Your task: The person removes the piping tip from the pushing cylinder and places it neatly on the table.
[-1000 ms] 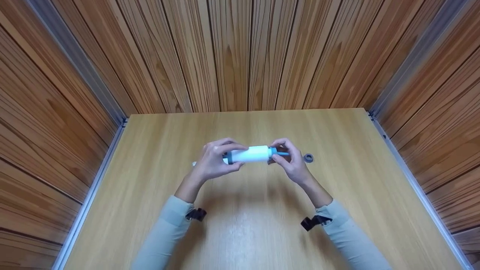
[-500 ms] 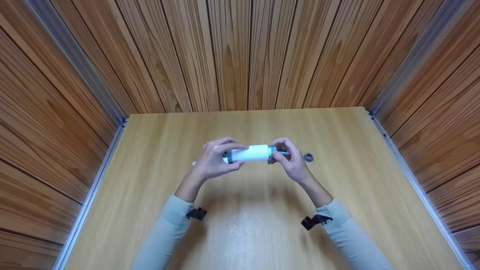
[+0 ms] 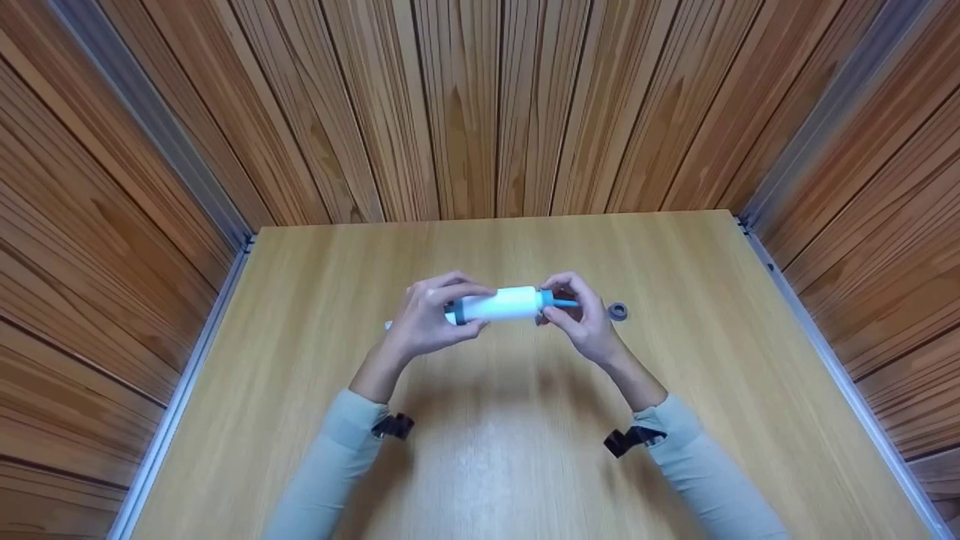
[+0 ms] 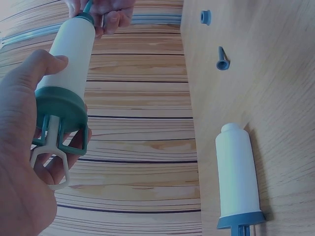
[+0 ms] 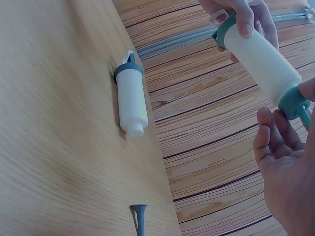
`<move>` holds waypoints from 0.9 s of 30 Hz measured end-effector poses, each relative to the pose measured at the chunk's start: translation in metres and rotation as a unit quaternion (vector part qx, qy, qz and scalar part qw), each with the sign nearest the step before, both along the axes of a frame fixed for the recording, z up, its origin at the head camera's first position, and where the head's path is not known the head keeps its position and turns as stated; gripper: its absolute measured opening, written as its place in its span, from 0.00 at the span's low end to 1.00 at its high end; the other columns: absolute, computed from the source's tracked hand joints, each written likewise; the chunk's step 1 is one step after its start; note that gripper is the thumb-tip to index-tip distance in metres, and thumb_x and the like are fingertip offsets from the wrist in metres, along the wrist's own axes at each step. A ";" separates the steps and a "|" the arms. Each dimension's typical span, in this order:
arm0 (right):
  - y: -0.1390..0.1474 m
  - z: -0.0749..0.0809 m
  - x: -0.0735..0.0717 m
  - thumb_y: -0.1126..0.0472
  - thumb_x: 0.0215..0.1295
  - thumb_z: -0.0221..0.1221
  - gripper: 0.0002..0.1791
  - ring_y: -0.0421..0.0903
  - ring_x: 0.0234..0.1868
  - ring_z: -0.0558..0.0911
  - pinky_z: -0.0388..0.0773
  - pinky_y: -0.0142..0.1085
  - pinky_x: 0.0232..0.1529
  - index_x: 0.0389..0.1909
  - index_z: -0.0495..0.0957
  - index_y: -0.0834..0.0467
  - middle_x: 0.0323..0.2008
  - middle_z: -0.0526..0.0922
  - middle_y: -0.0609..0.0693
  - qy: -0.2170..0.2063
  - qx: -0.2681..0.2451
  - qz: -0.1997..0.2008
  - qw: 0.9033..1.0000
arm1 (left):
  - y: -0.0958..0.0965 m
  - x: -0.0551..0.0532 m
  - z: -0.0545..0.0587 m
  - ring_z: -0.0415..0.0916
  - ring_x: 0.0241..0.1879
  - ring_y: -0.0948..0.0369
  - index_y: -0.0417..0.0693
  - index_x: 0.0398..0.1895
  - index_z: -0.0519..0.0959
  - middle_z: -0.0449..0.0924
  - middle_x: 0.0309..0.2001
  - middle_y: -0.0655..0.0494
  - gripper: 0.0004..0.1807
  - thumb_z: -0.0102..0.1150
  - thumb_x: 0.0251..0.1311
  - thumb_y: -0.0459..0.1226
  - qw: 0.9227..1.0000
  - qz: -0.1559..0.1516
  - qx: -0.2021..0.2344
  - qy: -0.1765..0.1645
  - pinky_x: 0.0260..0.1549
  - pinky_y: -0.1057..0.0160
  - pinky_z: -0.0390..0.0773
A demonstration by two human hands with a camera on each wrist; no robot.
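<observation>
An icing syringe [image 3: 504,304] is held level above the table, with a white barrel and blue-green fittings. My left hand [image 3: 436,315] grips its handle end, the thumb lying along the barrel in the left wrist view; a white pull ring [image 4: 62,169] sticks out below the collar. At the other end my right hand [image 3: 586,322] pinches the cap [image 5: 292,102] between thumb and fingers. From that cap a slim nozzle [image 3: 567,304] points toward the right palm. On the table lies a second icing syringe [image 5: 132,101], its bare white neck showing; my hands mostly hide it in the head view.
A loose nozzle [image 4: 222,60] and a small ring-shaped cap [image 4: 205,17] lie on the wooden table [image 3: 480,465], apart from the second syringe. Wood-plank walls [image 3: 480,112] stand at the back and both sides. Metal rails [image 3: 184,382] line the table's sides.
My right thumb shifts on the cap, up over the nozzle half a second ago and lower again now. Left hand and syringe stay almost still.
</observation>
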State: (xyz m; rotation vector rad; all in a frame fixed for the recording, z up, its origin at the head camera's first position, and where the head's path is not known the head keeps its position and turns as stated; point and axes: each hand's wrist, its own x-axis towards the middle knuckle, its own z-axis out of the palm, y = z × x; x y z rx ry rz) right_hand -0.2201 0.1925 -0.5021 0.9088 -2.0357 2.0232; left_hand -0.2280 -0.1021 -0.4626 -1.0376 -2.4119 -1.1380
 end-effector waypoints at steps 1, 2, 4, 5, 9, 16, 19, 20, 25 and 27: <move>0.000 0.000 0.000 0.80 0.76 0.55 0.16 0.38 0.44 0.88 0.92 0.33 0.46 0.60 0.68 0.81 0.51 0.84 0.43 -0.001 0.002 -0.004 1.000 | 0.000 0.000 0.000 0.92 0.50 0.48 0.50 0.57 0.93 0.94 0.53 0.47 0.20 0.82 0.62 0.38 1.000 -0.001 0.000 -0.001 0.49 0.54 0.89; 0.000 0.000 0.000 0.79 0.76 0.55 0.16 0.38 0.44 0.88 0.92 0.33 0.46 0.60 0.69 0.80 0.51 0.84 0.43 -0.002 0.005 -0.010 1.000 | 0.000 0.000 0.000 0.92 0.51 0.48 0.50 0.58 0.93 0.94 0.53 0.47 0.20 0.82 0.62 0.38 1.000 -0.003 0.001 -0.002 0.49 0.53 0.90; -0.001 0.001 0.000 0.79 0.77 0.55 0.15 0.38 0.45 0.88 0.93 0.34 0.45 0.60 0.69 0.80 0.50 0.84 0.43 -0.005 0.014 -0.025 1.000 | 0.000 0.000 0.001 0.92 0.51 0.48 0.50 0.58 0.93 0.94 0.54 0.47 0.20 0.82 0.62 0.38 1.000 -0.005 0.002 -0.005 0.50 0.52 0.90; -0.001 0.001 0.000 0.78 0.77 0.55 0.15 0.38 0.45 0.88 0.93 0.34 0.44 0.60 0.70 0.80 0.50 0.84 0.43 -0.007 0.020 -0.032 0.999 | 0.000 0.000 0.001 0.92 0.52 0.48 0.50 0.58 0.93 0.94 0.54 0.47 0.20 0.82 0.62 0.38 1.000 -0.005 0.002 -0.006 0.50 0.52 0.90; -0.002 0.001 0.000 0.76 0.78 0.56 0.14 0.38 0.42 0.87 0.93 0.35 0.42 0.59 0.71 0.78 0.49 0.82 0.44 -0.014 0.035 -0.051 0.998 | 0.000 0.000 0.001 0.92 0.51 0.49 0.49 0.58 0.93 0.94 0.54 0.47 0.20 0.82 0.62 0.38 1.000 -0.005 0.004 -0.004 0.49 0.53 0.90; -0.003 -0.001 -0.001 0.68 0.80 0.64 0.19 0.36 0.39 0.89 0.92 0.33 0.42 0.54 0.68 0.79 0.44 0.82 0.48 -0.024 -0.001 -0.027 0.999 | -0.001 -0.001 0.000 0.92 0.49 0.49 0.48 0.57 0.93 0.94 0.53 0.46 0.20 0.82 0.61 0.37 1.000 -0.001 0.007 -0.004 0.48 0.55 0.89; -0.003 -0.001 -0.002 0.74 0.78 0.63 0.17 0.35 0.40 0.89 0.91 0.31 0.43 0.53 0.67 0.81 0.45 0.83 0.45 -0.016 -0.019 -0.015 1.000 | -0.001 -0.001 0.000 0.92 0.50 0.48 0.48 0.57 0.93 0.94 0.53 0.46 0.20 0.82 0.61 0.37 1.000 0.000 0.008 -0.002 0.49 0.53 0.90; -0.003 -0.001 -0.002 0.77 0.76 0.62 0.15 0.36 0.41 0.89 0.91 0.31 0.43 0.53 0.67 0.81 0.45 0.83 0.43 -0.013 -0.023 -0.012 1.000 | -0.001 -0.001 0.000 0.92 0.50 0.48 0.48 0.57 0.93 0.94 0.53 0.46 0.20 0.82 0.61 0.37 1.000 0.000 0.008 -0.001 0.49 0.52 0.90; -0.002 -0.002 -0.001 0.85 0.69 0.61 0.15 0.36 0.43 0.90 0.91 0.30 0.43 0.53 0.69 0.82 0.48 0.86 0.40 0.001 -0.035 -0.015 0.999 | -0.001 0.000 0.001 0.92 0.51 0.48 0.48 0.57 0.93 0.94 0.53 0.46 0.20 0.83 0.61 0.37 1.000 0.000 0.010 -0.003 0.50 0.50 0.91; -0.002 -0.002 -0.001 0.85 0.68 0.62 0.15 0.35 0.43 0.90 0.91 0.29 0.43 0.52 0.70 0.82 0.48 0.87 0.39 0.008 -0.035 -0.018 0.999 | -0.001 0.000 0.001 0.92 0.51 0.48 0.48 0.57 0.93 0.94 0.54 0.46 0.20 0.83 0.61 0.37 1.000 0.000 0.010 -0.006 0.51 0.50 0.91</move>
